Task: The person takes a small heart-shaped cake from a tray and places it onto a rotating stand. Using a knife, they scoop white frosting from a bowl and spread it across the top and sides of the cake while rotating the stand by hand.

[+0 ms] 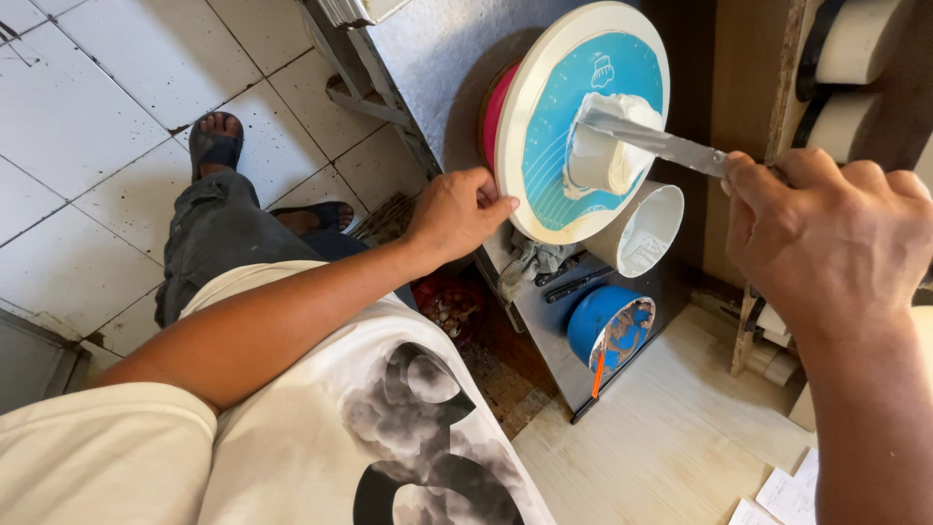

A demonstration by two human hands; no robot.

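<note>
Head cam: my right hand [826, 243] is clamped on a metal spatula [656, 141], blade flat against a small white cake [603, 146] in the middle of the turntable [544, 126]. My left hand [457, 209] pinches the turntable's near rim. I'd guess the cake is soft, light and easily dented, so I'd only handle it via the turntable. On the grey tabletop [437, 49], a white cup [646, 228] sits just right of the turntable, with a blue bowl [607, 326] further right and a rag [530, 262] between.

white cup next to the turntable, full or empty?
Empty, as far as its mouth shows. The white cup faces the camera and its inside shows only bare wall with a few smears; the bottom is partly hidden behind the turntable.
</note>
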